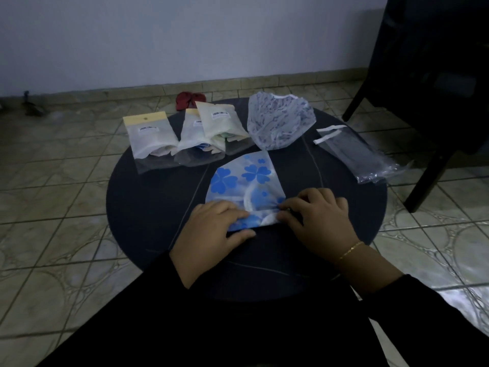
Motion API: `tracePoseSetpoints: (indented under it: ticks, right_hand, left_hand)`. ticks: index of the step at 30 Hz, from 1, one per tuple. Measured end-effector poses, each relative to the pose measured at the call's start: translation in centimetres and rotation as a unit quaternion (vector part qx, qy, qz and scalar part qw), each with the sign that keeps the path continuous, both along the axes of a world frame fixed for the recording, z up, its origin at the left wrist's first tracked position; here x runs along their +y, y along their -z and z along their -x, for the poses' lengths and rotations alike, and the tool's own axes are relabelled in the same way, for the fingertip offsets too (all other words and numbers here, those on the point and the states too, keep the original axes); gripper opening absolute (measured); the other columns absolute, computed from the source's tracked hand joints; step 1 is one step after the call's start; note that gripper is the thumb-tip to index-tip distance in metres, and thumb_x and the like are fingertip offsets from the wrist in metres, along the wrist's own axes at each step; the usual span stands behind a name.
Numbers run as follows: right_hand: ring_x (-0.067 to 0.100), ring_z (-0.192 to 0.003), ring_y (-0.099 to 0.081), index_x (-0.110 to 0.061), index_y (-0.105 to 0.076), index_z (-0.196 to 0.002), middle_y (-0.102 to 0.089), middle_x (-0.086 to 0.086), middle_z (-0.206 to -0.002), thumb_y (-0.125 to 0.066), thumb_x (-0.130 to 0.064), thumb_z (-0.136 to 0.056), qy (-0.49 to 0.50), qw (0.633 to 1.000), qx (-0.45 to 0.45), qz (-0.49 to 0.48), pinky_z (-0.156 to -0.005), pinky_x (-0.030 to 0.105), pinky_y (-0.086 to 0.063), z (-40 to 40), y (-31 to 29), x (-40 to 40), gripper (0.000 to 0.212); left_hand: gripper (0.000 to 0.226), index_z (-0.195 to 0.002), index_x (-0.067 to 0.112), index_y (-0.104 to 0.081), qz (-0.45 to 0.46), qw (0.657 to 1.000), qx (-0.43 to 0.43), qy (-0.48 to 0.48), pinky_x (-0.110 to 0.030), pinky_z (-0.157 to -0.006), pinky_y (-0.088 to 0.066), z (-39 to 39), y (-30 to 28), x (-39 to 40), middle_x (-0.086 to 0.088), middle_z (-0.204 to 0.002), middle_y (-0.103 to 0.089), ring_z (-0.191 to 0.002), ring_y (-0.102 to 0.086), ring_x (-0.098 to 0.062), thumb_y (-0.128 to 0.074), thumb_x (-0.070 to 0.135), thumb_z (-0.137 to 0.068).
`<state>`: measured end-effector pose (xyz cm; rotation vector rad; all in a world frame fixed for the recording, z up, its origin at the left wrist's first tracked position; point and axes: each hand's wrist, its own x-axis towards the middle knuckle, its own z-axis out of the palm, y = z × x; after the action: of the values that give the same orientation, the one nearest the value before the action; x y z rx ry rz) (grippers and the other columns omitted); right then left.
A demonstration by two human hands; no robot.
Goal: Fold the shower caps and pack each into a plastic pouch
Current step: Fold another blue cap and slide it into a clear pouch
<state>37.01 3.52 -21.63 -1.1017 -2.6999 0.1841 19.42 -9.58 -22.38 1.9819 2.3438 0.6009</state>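
Head view is showing the right hand's fingers (287,207) curling in and pinching the gathered right edge of the blue clover shower cap (247,189), where the material is bunching into small pleats. The left hand (211,223) is lying with its fingers close together and fairly straight, pressing on the cap's near left corner, the thumb resting on the desk (148,197) just below the cap's near edge. The right hand (317,221) is mirroring it on the other side, so the 2 hands are bracketing the near edge.

From that near edge the cap is stretching away from the person, half-folded into a rough wedge, its long axis running from the hands toward the far side of the desk. Both hands are equally close to it; the unfolded bulk is lying beyond the fingertips, so the next fold probably calls for carrying one pinched side across or rolling the near edge forward.

Beyond the cap's far left corner, 3 filled pouches (201,133) are lying in an overlapping row. Beyond its far right corner, a second, patterned shower cap (280,120) is waiting unfolded, and further right of that a stack of empty clear pouches (360,154) is lying nearer the right hand than the left.
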Motion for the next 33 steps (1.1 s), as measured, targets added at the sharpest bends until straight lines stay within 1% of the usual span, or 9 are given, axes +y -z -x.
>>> tracePoseSetpoints:
  ticks: [4, 9, 14, 16, 19, 25, 28, 31, 33]
  right_hand:
    - [0.012, -0.124, -0.029, -0.045, -0.050, -0.125, -0.041, -0.013, -0.130, -0.041, -0.075, -0.076, -0.045, 0.998, -0.032, 0.012, -0.091, 0.031, -0.022, -0.6, -0.3, 0.0, 0.058]
    - [0.009, -0.120, -0.028, -0.042, -0.064, -0.111, -0.045, -0.016, -0.124, -0.050, -0.062, -0.083, -0.039, 0.998, 0.008, 0.057, -0.087, 0.028, -0.020, -1.0, -0.5, -0.1, 0.037]
    - [0.010, -0.112, -0.036, -0.032, -0.073, -0.081, -0.051, -0.016, -0.099, -0.058, -0.065, -0.074, 0.046, 0.982, 0.060, 0.174, -0.084, 0.031, -0.024, -0.3, -0.7, 0.2, 0.037]
    - [0.014, -0.108, -0.042, -0.030, -0.064, -0.057, -0.055, -0.014, -0.084, -0.059, -0.067, -0.072, 0.078, 0.975, 0.072, 0.196, -0.083, 0.034, -0.029, 0.1, -0.7, 0.4, 0.041]
    - [0.020, -0.109, -0.043, -0.027, -0.055, -0.049, -0.055, -0.008, -0.075, -0.059, -0.069, -0.072, 0.121, 0.967, 0.050, 0.219, -0.084, 0.036, -0.035, 0.8, -1.2, 0.5, 0.048]
    - [0.023, -0.112, -0.041, -0.022, -0.070, -0.077, -0.059, 0.001, -0.094, -0.053, -0.075, -0.071, 0.153, 0.967, -0.005, 0.202, -0.089, 0.039, -0.038, 1.9, -1.5, 0.8, 0.056]
    - [0.023, -0.111, -0.041, -0.022, -0.069, -0.084, -0.059, 0.001, -0.099, -0.053, -0.072, -0.074, 0.152, 0.975, -0.012, 0.160, -0.090, 0.039, -0.037, 2.0, -1.4, 0.7, 0.054]
    - [0.020, -0.107, -0.042, -0.027, -0.057, -0.090, -0.056, -0.004, -0.100, -0.059, -0.064, -0.076, 0.140, 0.977, 0.053, 0.153, -0.087, 0.038, -0.034, 1.8, -1.0, 0.4, 0.040]
    - [0.019, -0.109, -0.042, -0.033, -0.053, -0.102, -0.053, -0.005, -0.108, -0.056, -0.059, -0.081, 0.109, 0.985, 0.052, 0.124, -0.089, 0.037, -0.033, 1.7, -0.7, 0.1, 0.034]
  left_hand:
    - [0.055, -0.109, 0.026, -0.070, -0.030, 0.999, -0.024, -0.004, -0.018, -0.082, -0.032, 0.0, -0.3, -0.1, 0.014, -0.103, -0.068, -0.097, -0.057, -0.005, -0.036, 0.061, -0.084]
    - [0.028, -0.106, 0.028, -0.072, -0.048, 0.988, -0.138, -0.045, 0.000, -0.078, -0.037, -0.2, -1.0, -0.8, 0.025, -0.096, -0.064, -0.091, -0.056, 0.011, -0.062, 0.044, -0.085]
    - [0.021, -0.094, 0.034, -0.073, -0.040, 0.961, -0.250, -0.115, -0.003, -0.075, -0.043, -0.5, -1.1, -0.9, 0.027, -0.085, -0.066, -0.087, -0.060, 0.011, -0.077, 0.037, -0.073]
    - [0.018, -0.091, 0.032, -0.075, -0.038, 0.951, -0.274, -0.141, -0.007, -0.074, -0.046, -0.3, -1.2, -0.4, 0.022, -0.084, -0.069, -0.083, -0.061, 0.009, -0.076, 0.038, -0.074]
    - [0.017, -0.087, 0.026, -0.076, -0.024, 0.943, -0.285, -0.171, -0.014, -0.073, -0.048, 0.1, -1.4, 0.5, 0.015, -0.083, -0.071, -0.079, -0.062, 0.006, -0.075, 0.040, -0.076]
    - [0.023, -0.080, 0.021, -0.073, 0.017, 0.955, -0.223, -0.197, -0.026, -0.071, -0.048, 0.4, -1.5, 1.6, 0.011, -0.083, -0.064, -0.079, -0.060, -0.006, -0.072, 0.044, -0.078]
    - [0.029, -0.088, 0.028, -0.068, 0.048, 0.971, -0.095, -0.213, -0.031, -0.073, -0.045, 0.0, -1.7, 1.7, 0.009, -0.092, -0.054, -0.084, -0.057, -0.012, -0.064, 0.056, -0.080]
    - [0.034, -0.104, 0.033, -0.062, 0.021, 0.979, 0.023, -0.200, -0.028, -0.079, -0.030, 0.0, -1.3, 1.6, 0.009, -0.105, -0.053, -0.101, -0.053, -0.014, -0.060, 0.058, -0.081]
    - [0.025, -0.102, 0.036, -0.064, -0.027, 0.987, 0.059, -0.149, -0.027, -0.078, -0.019, -0.1, -1.0, 1.5, 0.012, -0.103, -0.055, -0.102, -0.050, -0.015, -0.064, 0.051, -0.082]
